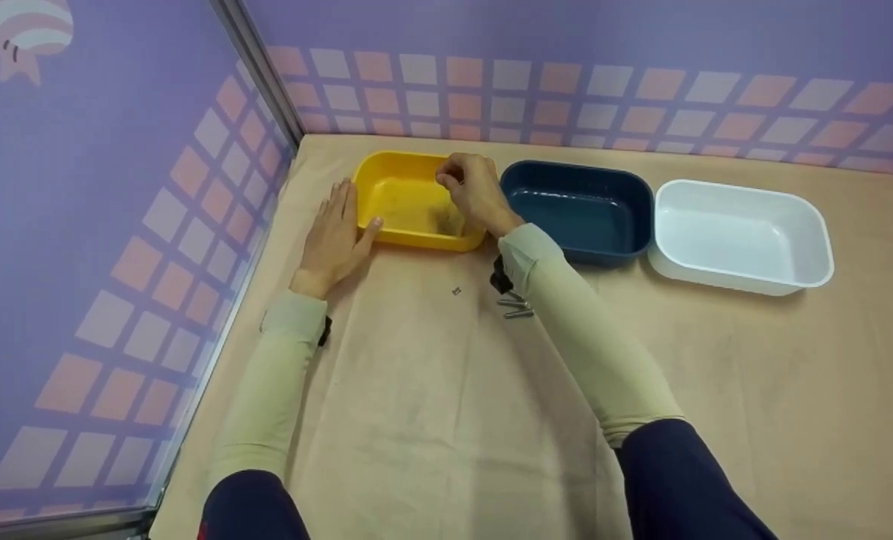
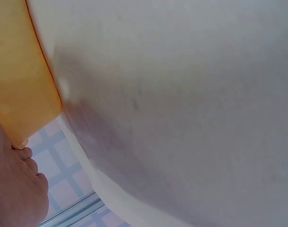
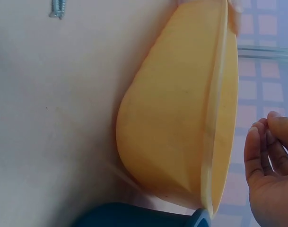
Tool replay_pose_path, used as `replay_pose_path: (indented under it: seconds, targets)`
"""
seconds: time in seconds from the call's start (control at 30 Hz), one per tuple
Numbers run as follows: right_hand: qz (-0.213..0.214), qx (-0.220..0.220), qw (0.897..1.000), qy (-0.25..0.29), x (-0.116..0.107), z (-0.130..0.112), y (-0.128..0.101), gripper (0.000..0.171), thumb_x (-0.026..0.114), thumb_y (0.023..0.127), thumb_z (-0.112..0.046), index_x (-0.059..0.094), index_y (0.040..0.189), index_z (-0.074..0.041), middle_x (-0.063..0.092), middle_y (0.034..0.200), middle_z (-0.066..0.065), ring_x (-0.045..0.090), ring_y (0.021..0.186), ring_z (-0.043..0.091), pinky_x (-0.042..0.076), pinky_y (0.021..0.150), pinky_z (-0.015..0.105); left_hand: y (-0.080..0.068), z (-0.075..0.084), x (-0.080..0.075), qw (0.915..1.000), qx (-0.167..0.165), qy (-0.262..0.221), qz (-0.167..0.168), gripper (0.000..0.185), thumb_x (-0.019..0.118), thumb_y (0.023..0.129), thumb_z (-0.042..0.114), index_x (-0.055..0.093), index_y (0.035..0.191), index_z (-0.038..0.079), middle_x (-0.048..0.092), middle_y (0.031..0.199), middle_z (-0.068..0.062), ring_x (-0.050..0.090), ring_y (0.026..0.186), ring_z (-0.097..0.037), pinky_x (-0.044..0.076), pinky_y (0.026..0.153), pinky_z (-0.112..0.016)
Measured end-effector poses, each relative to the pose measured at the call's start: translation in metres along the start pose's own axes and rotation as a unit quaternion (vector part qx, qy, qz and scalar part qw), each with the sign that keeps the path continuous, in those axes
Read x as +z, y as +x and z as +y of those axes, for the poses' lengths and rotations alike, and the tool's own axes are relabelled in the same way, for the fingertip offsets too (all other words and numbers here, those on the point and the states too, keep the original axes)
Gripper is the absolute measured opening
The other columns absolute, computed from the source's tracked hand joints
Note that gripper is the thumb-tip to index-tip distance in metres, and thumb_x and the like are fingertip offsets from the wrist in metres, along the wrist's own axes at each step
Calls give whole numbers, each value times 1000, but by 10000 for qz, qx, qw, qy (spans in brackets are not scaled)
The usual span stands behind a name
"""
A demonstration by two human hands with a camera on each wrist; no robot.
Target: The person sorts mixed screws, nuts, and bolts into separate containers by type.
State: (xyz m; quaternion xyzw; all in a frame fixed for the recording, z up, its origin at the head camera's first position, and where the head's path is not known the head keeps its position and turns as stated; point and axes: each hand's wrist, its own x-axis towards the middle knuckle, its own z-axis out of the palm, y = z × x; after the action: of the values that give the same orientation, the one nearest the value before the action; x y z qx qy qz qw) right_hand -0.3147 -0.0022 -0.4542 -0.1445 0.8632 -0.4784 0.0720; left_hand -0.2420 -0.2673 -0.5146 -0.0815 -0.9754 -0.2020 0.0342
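My left hand (image 1: 331, 238) lies with fingers straight against the left side of the yellow bin (image 1: 415, 239), thumb at its front rim. Over the bin's right end is my right hand (image 1: 476, 191), fingers bent and thumb tip close to the index fingertip. In the right wrist view this right hand (image 3: 271, 161) appears above the rim, and I cannot tell whether something small is between the fingertips. A blurred dark patch shows inside the bin below it. Several metal screws (image 1: 519, 314) lie near the right wrist, and one small metal piece (image 1: 456, 291) lies in front of the bin.
A dark blue bin (image 1: 603, 259) stands right of the yellow one, with a white bin (image 1: 731, 279) beside it. A beige cloth (image 1: 416, 420) covers the table. Purple panels with a checked pattern (image 1: 551, 90) rise at the back and left.
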Motion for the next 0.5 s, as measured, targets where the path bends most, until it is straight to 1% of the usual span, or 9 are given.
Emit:
replay_pose_path:
  seconds: [0.07,0.27,0.4,0.5]
  targets:
    - [19,-4,10000,0,1,0,2,19,60,109,-11,73,121,-3,69,114,7,62,100,18,57,97,23,0,0,0,10000,12,-15,12,86,35,113,55,10,169,-5,8,179,-23,7,167,-37,6,136,-52]
    - [109,-183,9997,-90,3,1,2,16,62,108,-10,73,117,-4,70,110,8,62,96,18,58,92,21,0,-2,0,9999,118,-47,117,86,38,113,54,12,168,-6,12,178,-25,10,166,-39,8,135,-54]
    - [83,-88,9999,-35,3,1,2,19,62,108,-10,72,122,-3,70,115,8,62,99,17,57,95,21,0,-1,0,9999,69,-19,79,87,37,112,56,11,169,-5,10,178,-24,9,167,-38,8,136,-52]
    - [66,-29,10000,9,3,2,2,18,62,108,-10,72,122,-5,70,116,7,63,100,17,57,97,20,0,-1,1,10000,32,-5,44,88,36,112,58,10,169,-4,10,178,-23,8,167,-37,7,136,-52]
